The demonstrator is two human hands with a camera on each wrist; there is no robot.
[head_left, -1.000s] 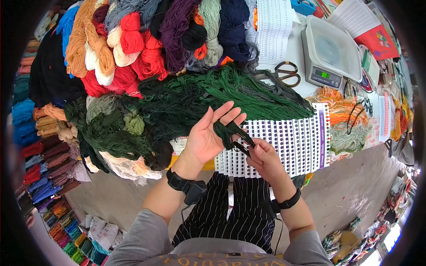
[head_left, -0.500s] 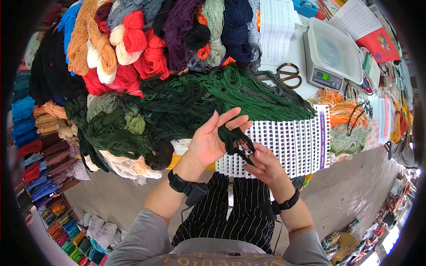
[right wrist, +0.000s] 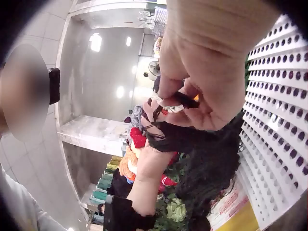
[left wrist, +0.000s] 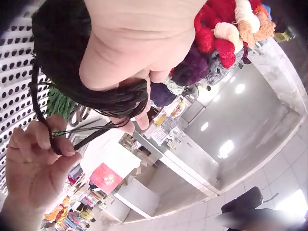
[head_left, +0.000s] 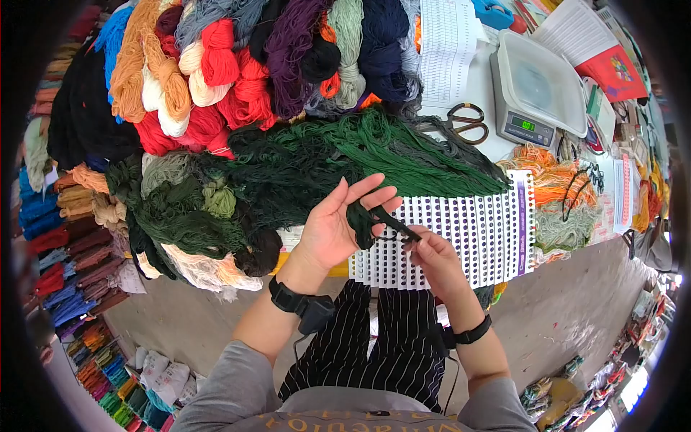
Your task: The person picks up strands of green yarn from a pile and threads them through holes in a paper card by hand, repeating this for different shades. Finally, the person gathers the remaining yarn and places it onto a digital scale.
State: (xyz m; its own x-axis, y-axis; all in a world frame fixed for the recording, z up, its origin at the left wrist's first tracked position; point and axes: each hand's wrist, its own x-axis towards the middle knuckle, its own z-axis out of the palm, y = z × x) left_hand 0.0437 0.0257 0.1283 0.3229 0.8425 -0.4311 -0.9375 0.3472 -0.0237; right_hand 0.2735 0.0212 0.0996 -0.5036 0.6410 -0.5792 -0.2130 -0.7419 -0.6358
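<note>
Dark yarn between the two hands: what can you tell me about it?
The dark yarn looks black or very dark green, a soft-looking bundle of many fine strands. It wraps around part of the left hand, and a narrow length reaches across to the right hand, which pinches it. A few thin strands also span that gap. The head view shows it in front of the white cards. Its ends cannot be made out.

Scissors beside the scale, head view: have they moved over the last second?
No: the scissors lie in the same place left of the scale, no shift visible either way.
</note>
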